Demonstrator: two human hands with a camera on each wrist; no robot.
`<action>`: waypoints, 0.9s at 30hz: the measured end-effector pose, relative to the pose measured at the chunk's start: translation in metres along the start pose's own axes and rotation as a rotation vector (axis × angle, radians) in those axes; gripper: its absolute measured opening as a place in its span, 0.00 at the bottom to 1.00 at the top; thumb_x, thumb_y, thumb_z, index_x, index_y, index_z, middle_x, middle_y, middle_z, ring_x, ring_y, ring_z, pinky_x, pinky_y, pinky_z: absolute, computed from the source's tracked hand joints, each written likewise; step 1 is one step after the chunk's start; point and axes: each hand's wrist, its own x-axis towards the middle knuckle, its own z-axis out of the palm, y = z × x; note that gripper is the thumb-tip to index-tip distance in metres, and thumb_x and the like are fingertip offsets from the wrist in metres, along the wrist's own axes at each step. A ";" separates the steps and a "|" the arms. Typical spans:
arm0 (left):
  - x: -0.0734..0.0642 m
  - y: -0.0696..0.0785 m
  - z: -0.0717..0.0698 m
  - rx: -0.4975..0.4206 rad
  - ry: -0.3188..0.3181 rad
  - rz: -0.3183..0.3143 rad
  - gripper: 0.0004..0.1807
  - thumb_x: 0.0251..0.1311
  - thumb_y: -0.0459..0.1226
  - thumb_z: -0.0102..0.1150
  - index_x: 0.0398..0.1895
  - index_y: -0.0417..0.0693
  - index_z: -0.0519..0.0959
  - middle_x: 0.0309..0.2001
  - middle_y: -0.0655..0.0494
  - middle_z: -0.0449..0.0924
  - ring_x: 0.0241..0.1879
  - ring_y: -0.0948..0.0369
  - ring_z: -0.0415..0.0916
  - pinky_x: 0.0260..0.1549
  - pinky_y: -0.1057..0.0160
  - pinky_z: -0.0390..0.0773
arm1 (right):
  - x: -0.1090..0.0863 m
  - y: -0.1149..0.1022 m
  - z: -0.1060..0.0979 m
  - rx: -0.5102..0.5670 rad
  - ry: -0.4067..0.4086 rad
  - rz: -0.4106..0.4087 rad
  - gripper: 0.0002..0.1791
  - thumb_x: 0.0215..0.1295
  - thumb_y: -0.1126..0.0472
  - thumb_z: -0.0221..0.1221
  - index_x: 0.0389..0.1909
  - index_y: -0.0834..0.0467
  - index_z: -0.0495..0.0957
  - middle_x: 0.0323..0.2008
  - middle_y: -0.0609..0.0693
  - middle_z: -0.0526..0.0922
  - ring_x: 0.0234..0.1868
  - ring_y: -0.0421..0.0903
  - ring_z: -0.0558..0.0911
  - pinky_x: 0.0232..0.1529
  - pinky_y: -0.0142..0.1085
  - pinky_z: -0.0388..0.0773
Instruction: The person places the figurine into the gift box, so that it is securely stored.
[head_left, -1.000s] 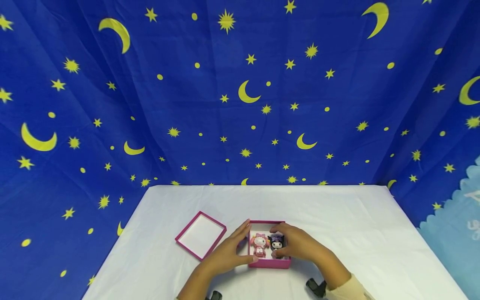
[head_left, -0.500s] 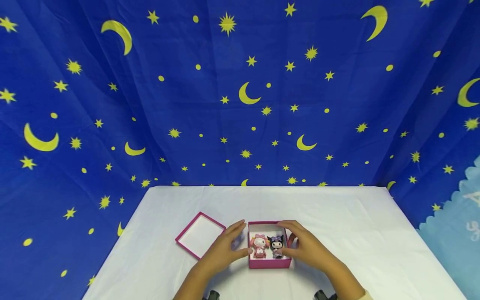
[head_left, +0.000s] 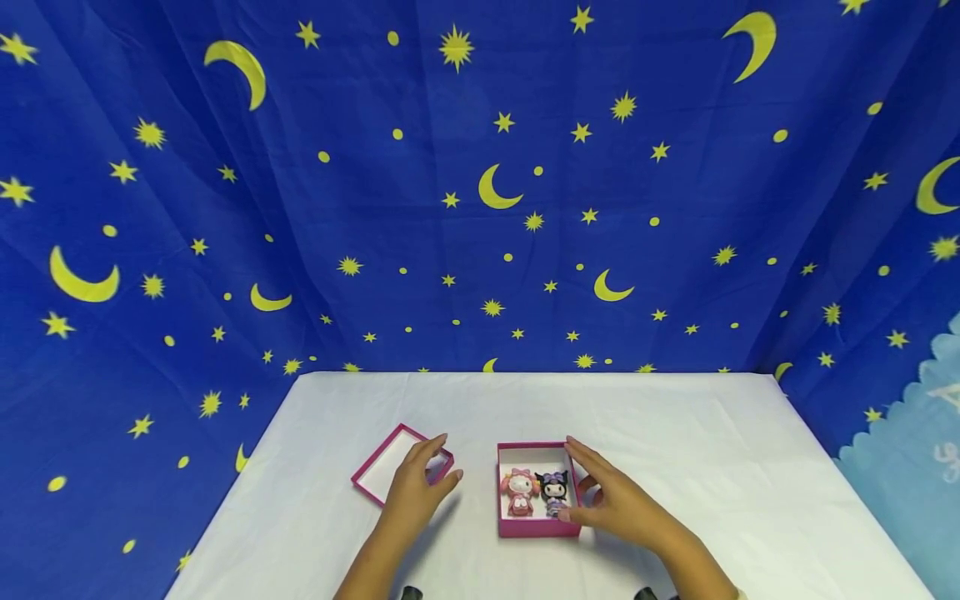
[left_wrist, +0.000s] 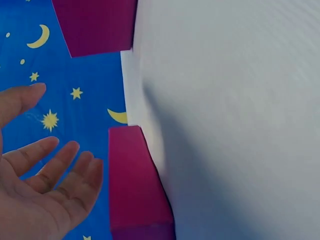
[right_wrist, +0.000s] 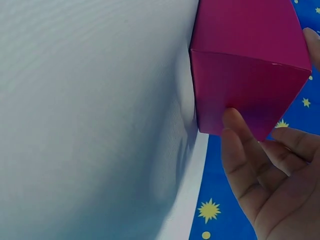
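An open magenta box [head_left: 517, 528] with a white inside holds two small figurines side by side. On the left lies a pink figurine [head_left: 520, 492] with a bow; to its right is a figurine with a black hood and purple clothes [head_left: 553, 490]. My right hand [head_left: 615, 504] rests along the box's right side, thumb at the front corner and fingertips against the wall, as the right wrist view shows too. My left hand [head_left: 412, 486] hovers over the magenta-edged lid [head_left: 381, 467], thumb and fingers spread apart, partly covering it; the left wrist view shows nothing in it.
Both box parts lie on a white-covered table [head_left: 660, 433]. A blue cloth [head_left: 420, 217] with yellow moons and stars hangs behind and at the sides. At the far right there is a light blue scalloped panel [head_left: 911, 450].
My left hand has left the box's left side and moved left to the lid. My right hand has drawn back from over the dark-hooded figurine to the box's right wall.
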 end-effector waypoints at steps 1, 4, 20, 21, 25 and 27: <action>0.000 -0.002 -0.001 0.000 -0.003 -0.004 0.34 0.58 0.41 0.72 0.69 0.44 0.73 0.62 0.47 0.77 0.62 0.46 0.76 0.61 0.45 0.79 | 0.000 0.000 0.000 0.002 -0.003 -0.002 0.56 0.55 0.41 0.72 0.80 0.54 0.54 0.80 0.55 0.55 0.46 0.37 0.81 0.43 0.32 0.82; -0.001 -0.007 -0.003 0.001 -0.016 -0.023 0.35 0.59 0.41 0.71 0.70 0.43 0.72 0.62 0.45 0.76 0.61 0.45 0.76 0.60 0.45 0.79 | 0.000 0.001 0.001 0.007 -0.012 0.009 0.57 0.55 0.41 0.72 0.80 0.54 0.53 0.81 0.54 0.54 0.47 0.39 0.81 0.44 0.32 0.82; -0.005 -0.022 -0.006 -0.143 -0.071 -0.213 0.34 0.59 0.40 0.70 0.68 0.41 0.73 0.59 0.45 0.80 0.60 0.46 0.77 0.60 0.48 0.80 | -0.001 -0.001 0.002 0.032 -0.015 0.034 0.56 0.55 0.42 0.72 0.81 0.47 0.52 0.81 0.52 0.53 0.50 0.44 0.81 0.47 0.32 0.83; -0.006 -0.023 -0.006 -0.147 -0.068 -0.221 0.33 0.58 0.40 0.71 0.67 0.41 0.74 0.58 0.46 0.80 0.59 0.47 0.77 0.59 0.49 0.81 | -0.001 -0.001 0.002 0.033 -0.014 0.034 0.56 0.55 0.41 0.72 0.81 0.47 0.52 0.81 0.52 0.53 0.50 0.44 0.81 0.47 0.32 0.83; -0.006 -0.024 -0.006 -0.144 -0.055 -0.226 0.31 0.56 0.39 0.72 0.64 0.41 0.76 0.55 0.48 0.81 0.53 0.54 0.78 0.53 0.59 0.82 | 0.000 -0.001 0.002 0.030 -0.012 0.031 0.56 0.55 0.42 0.72 0.81 0.47 0.52 0.81 0.52 0.54 0.49 0.44 0.81 0.47 0.33 0.84; -0.006 -0.024 -0.006 -0.134 -0.050 -0.218 0.30 0.55 0.38 0.72 0.63 0.41 0.77 0.52 0.48 0.82 0.51 0.56 0.78 0.50 0.63 0.81 | 0.000 -0.001 0.002 0.026 -0.011 0.033 0.56 0.55 0.42 0.72 0.81 0.47 0.52 0.80 0.52 0.55 0.49 0.43 0.81 0.47 0.33 0.84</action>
